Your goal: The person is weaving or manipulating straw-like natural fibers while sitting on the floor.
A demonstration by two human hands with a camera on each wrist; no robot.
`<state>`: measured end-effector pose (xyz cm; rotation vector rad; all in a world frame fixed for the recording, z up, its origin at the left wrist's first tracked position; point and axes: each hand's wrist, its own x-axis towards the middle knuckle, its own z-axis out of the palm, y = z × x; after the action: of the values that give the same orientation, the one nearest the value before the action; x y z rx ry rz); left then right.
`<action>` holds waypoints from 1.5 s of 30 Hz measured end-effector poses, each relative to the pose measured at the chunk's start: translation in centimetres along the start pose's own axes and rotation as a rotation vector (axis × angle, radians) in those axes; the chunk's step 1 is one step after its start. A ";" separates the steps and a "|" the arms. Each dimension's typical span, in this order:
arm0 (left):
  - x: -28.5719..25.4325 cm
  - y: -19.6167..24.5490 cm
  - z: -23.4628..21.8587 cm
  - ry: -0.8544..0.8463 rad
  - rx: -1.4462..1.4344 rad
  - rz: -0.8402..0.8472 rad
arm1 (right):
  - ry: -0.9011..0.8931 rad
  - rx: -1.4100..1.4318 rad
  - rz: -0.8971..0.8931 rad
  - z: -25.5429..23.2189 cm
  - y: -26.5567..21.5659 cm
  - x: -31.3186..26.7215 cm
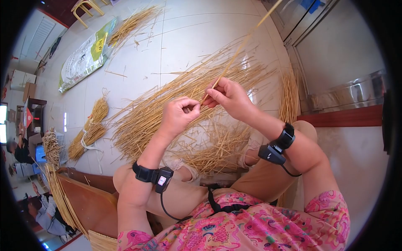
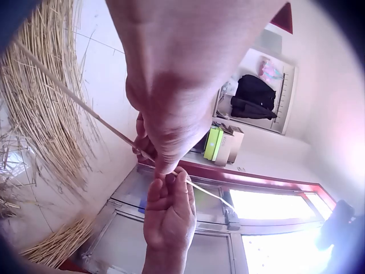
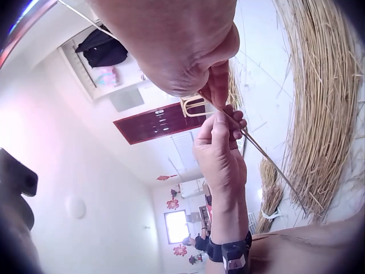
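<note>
Both hands (image 1: pixel 180 116) (image 1: pixel 229 98) pinch slender straw (image 1: pixel 239 50) above the floor (image 1: pixel 142 50), where a plastic bag (image 1: pixel 83 62) reads "NEW".

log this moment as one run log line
left hand pinches straw stalk | right hand pinches straw stalk | hands close together | floor: loose straw, tied bundle

A pink patterned short-sleeved garment (image 1: pixel 251 224) is worn, with swirls of blue, yellow and red. A black strap (image 1: pixel 222 206) is fastened at the waist. On both wrists, black bands (image 1: pixel 286 136) are worn, with boxy black modules (image 1: pixel 163 180) and thin black cables (image 1: pixel 168 212) attached.
</note>
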<state>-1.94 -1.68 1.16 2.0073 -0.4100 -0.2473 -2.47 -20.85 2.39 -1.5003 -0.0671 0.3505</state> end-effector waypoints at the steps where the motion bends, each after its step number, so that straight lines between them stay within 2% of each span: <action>1: 0.0 0.3 0.0 0.026 0.047 0.041 | -0.002 0.002 -0.009 0.1 0.0 0.0; 4: 0.0 0.5 0.0 0.075 0.132 0.143 | -0.002 0.017 -0.027 0.3 0.0 -0.1; 7: 0.1 0.2 0.2 0.121 0.096 0.109 | 0.008 0.063 -0.035 0.5 0.2 -0.1; 10: 0.2 -0.4 0.5 0.123 -0.123 -0.137 | 0.041 0.118 -0.051 0.7 0.7 -0.1; 16: 0.8 -2.1 0.8 0.211 -0.341 -0.166 | 0.132 0.091 -0.116 1.2 0.3 -0.3; 19: 1.1 -2.6 0.3 0.283 -0.349 -0.162 | 0.169 0.085 -0.159 1.1 0.0 -0.3; 22: 1.6 -2.8 -1.6 0.394 -0.394 -0.290 | 0.166 0.123 -0.183 0.2 -0.3 -0.2; 26: 1.6 -3.0 -3.8 0.300 -0.306 -0.324 | 0.143 0.156 -0.150 -0.8 -1.0 -0.1; 29: 1.1 -1.3 -3.6 0.034 -0.280 -0.356 | 0.123 0.163 -0.131 -1.1 -0.9 0.0; 32: 0.4 -0.3 -1.6 -0.071 -0.335 -0.265 | 0.089 0.152 -0.120 -0.9 -0.7 0.1; 36: 0.3 0.0 -1.1 -0.077 -0.022 -0.104 | 0.053 0.141 -0.108 -0.5 -0.6 -0.1; 39: 0.2 -0.4 -0.4 0.004 -0.021 -0.021 | 0.042 0.095 -0.037 -0.3 0.1 0.0; 45: 0.1 -0.9 0.4 0.032 -0.208 -0.077 | 0.052 0.086 -0.032 0.3 0.8 0.0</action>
<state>-1.84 -1.69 0.16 1.8220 -0.2747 -0.2931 -2.74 -20.53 1.59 -1.4212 -0.0347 0.2852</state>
